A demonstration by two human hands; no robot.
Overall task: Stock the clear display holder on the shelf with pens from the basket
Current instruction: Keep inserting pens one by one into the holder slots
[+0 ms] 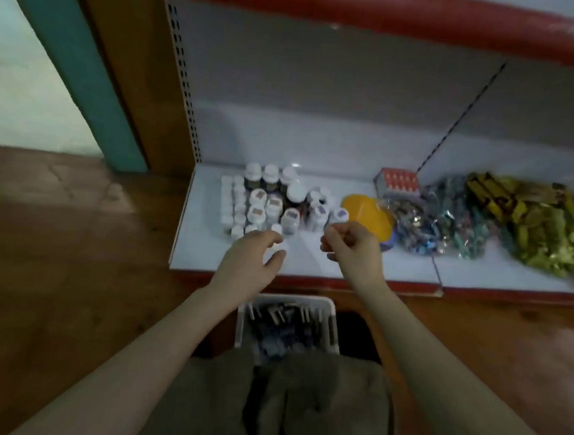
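Seemingly the left hand (251,266) curls its fingers round a small pale blurred object (278,250) on the white metal shelf (201,245). Between the forearms sits the white slatted plastic basket (293,298) of dark pens (284,323); the right hand (352,246) has its fingers curled inward, contents impossible to tell
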